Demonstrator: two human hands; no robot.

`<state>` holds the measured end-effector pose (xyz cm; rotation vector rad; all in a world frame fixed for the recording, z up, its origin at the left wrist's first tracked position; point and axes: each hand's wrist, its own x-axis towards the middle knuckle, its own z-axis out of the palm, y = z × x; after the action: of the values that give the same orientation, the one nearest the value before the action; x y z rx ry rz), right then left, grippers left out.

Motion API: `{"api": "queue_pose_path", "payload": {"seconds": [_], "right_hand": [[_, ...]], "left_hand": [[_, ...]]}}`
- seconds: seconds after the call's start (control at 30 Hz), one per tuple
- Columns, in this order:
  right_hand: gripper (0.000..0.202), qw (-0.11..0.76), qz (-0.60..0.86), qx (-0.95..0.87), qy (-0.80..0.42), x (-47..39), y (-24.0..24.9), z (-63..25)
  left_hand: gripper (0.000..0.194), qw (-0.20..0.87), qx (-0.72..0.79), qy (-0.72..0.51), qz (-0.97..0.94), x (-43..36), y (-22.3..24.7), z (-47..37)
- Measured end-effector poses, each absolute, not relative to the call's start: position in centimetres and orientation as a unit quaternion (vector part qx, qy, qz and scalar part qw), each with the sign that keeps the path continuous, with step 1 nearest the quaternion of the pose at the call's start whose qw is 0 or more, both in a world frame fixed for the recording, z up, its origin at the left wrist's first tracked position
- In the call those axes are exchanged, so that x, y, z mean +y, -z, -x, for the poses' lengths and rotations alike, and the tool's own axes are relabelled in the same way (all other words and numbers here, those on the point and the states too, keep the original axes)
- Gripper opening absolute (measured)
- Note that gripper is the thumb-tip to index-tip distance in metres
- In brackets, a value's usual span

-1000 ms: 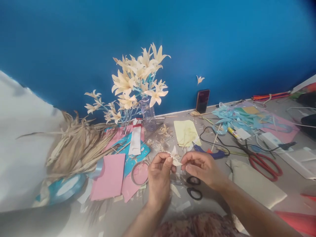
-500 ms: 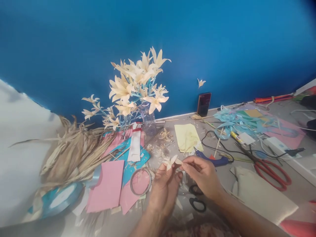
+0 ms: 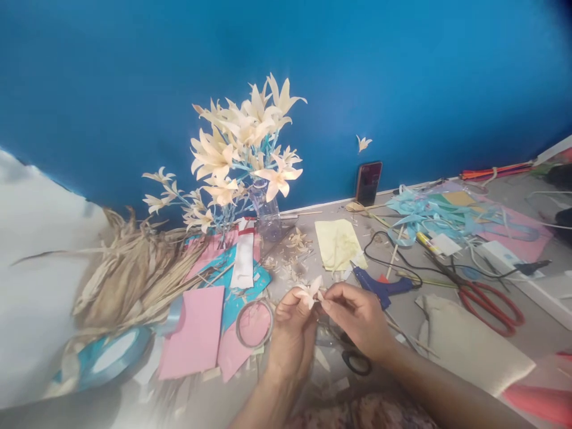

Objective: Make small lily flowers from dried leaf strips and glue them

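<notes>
- While the left hand (image 3: 288,339) is steadying the small cream flower (image 3: 310,292), its thumb and fingers are closing narrowly around the base, with the petals fanning out above the fingertips.
- The right hand (image 3: 357,319) is pinching narrowly too, its thumb and forefinger meeting at the petal edge nearest them; how firmly they are pressing, one cannot tell.
- Since the petals are looking thin, handling well is calling for a light right pinch close to where the petal is joining, with the left grip bearing the pull and not crushing the base.
- Just beyond the right fingers, the blue glue gun (image 3: 379,288) is lying with its nozzle pointing towards the yellow sheet (image 3: 339,244), so the knuckles are needing care there.
- Below the right fingers, the black scissor handle (image 3: 357,362) is resting near the palm.
- Left of the left fingers, the tape ring (image 3: 239,326) is lying flat.
</notes>
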<state>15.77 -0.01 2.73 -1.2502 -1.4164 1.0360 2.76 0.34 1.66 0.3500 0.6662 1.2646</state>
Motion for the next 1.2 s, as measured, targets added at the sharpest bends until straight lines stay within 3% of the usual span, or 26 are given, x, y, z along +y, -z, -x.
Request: {"api": "queue_pose_path", "payload": {"seconds": [0.2,0.37,0.63,0.97,1.2], "right_hand": [[0.012,0.417,0.489,-0.614,-0.457,0.0,-2.6,-16.4],[0.015,0.453,0.515,-0.544,-0.483,0.6,-2.4,-17.1],[0.019,0.454,0.377,-0.462,-0.662,1.4,-2.2,-17.5],[0.023,0.443,0.424,-0.353,-0.707,1.9,-1.4,-17.7],[0.029,0.483,0.433,-0.308,-0.696,2.1,-1.3,-17.3]], "left_hand": [[0.022,0.741,0.318,-0.575,-0.138,0.7,-1.5,-2.6],[0.020,0.721,0.345,-0.572,-0.185,0.6,-1.4,-2.6],[0.026,0.713,0.390,-0.519,-0.264,0.4,-1.6,-2.4],[0.024,0.738,0.382,-0.497,-0.248,0.6,-1.2,-2.3],[0.024,0.767,0.362,-0.505,-0.157,0.7,-0.8,-2.5]]}}
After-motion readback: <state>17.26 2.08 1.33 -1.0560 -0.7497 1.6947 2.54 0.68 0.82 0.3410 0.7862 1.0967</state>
